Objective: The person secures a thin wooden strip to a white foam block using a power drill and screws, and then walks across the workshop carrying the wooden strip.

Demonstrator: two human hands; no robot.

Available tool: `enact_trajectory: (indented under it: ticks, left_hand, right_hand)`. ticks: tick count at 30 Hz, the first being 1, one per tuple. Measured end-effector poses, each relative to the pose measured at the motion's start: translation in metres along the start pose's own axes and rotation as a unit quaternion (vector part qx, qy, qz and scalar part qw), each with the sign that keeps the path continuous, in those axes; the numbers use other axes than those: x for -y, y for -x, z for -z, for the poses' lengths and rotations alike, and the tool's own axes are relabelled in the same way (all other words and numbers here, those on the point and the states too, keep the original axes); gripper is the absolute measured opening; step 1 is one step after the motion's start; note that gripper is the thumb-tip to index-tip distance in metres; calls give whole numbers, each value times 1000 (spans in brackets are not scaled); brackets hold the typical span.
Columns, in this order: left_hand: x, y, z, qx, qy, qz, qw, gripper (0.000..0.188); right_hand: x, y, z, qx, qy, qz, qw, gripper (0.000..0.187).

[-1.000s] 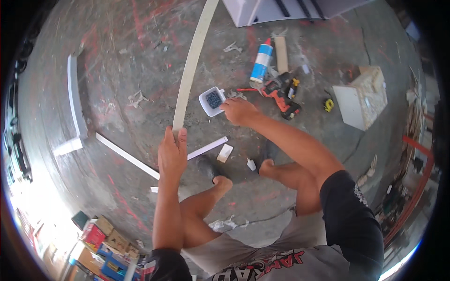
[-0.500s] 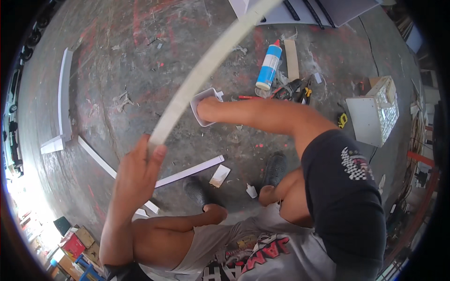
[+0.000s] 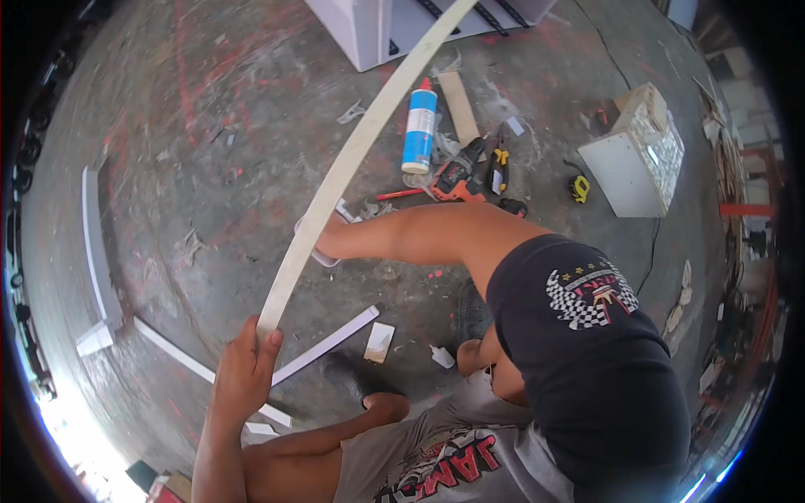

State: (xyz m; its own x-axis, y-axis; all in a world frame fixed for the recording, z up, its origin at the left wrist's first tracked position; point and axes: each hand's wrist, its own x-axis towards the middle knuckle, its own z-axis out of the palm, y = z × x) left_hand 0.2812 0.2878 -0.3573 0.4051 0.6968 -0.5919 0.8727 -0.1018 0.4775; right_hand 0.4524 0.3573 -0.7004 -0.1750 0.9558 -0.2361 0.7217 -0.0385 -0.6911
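Strip [image 3: 356, 159], long, narrow and pale, slants up and away to the right from the left hand [image 3: 241, 369], which pinches its lower end between thumb and fingers. The left forearm rises from the lower edge. The right arm, in a dark sleeve [image 3: 587, 360], comes across from the right, bent at the elbow, with its forearm almost level in view. The right hand [image 3: 332, 239] is at a white tub [image 3: 325, 259] on the floor; the strip crosses in front of both, so I cannot tell whether its fingers are spread or pressed together.

The grey floor [image 3: 251, 126] is marked with red streaks and littered with scraps. Beyond the right forearm are a blue and white bottle [image 3: 419, 134], an orange and black drill [image 3: 457, 176] and pliers [image 3: 500, 168]. A yellow tape measure [image 3: 579, 189] sits near a white box [image 3: 625, 172]. Slim white lengths [image 3: 174, 350] lie to the left. A red bar [image 3: 746, 210] shows by the right edge, and bright light fills the lower left.
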Motion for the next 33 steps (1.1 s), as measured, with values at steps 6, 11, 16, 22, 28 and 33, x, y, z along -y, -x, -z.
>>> enact_trajectory:
  ticks: [6,11,16,22,28,33]
  left_hand:
    - [8,-17,-12,11,5,-35,999,45]
    - [16,-34,-18,-21,-25,-55,998,45]
    - [50,-71,-34,-44,-69,-55,995,47]
    - [108,-113,-64,-56,-95,-84,990,47]
    - [158,-131,-84,4,-77,-90,993,51]
    - [206,-117,-91,43,-106,-93,989,52]
  right_hand:
    - [-3,4,30,115,192,60,973,13]
    - [-4,15,32,126,291,119,941,18]
    - [23,32,68,122,288,119,942,17]
    - [15,53,86,89,296,129,942,11]
    - [17,99,108,62,227,203,951,15]
    - [26,119,139,110,135,194,965,23]
